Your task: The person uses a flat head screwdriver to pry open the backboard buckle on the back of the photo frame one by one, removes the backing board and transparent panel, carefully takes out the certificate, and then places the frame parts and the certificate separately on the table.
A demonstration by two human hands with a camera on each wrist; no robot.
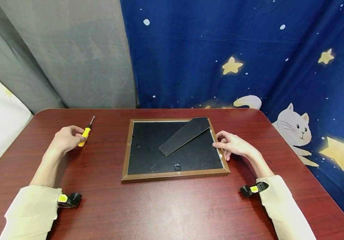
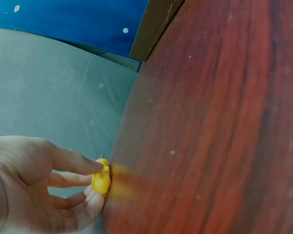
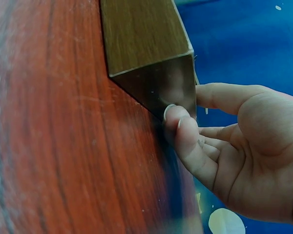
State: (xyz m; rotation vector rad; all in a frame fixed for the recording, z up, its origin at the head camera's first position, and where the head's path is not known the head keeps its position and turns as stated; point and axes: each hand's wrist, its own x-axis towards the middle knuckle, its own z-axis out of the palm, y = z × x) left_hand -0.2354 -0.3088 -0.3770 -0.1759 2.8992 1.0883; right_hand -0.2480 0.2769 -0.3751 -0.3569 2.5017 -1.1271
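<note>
A picture frame [image 1: 175, 174] with a brown wooden rim lies face down on the table, its black backing and slanted easel leg [image 1: 187, 135] facing up. At its right side, my right hand [image 1: 233, 145] grips the rim, thumb over the top edge and fingers against the outer side [image 3: 158, 87]. To the left, my left hand [image 1: 68, 138] pinches the yellow handle of a screwdriver [image 1: 84, 135] between thumb and fingers. Its metal tip points toward the far edge. Close up in the left wrist view, the handle's yellow end [image 2: 101, 181] sits low at the tabletop.
The reddish-brown wooden table [image 1: 172, 206] has rounded far corners. Behind it hang a grey curtain [image 1: 78, 50] and a blue curtain [image 1: 190, 50] with stars and a cat. Black wrist cameras [image 1: 71, 200] are strapped over both pale sleeves.
</note>
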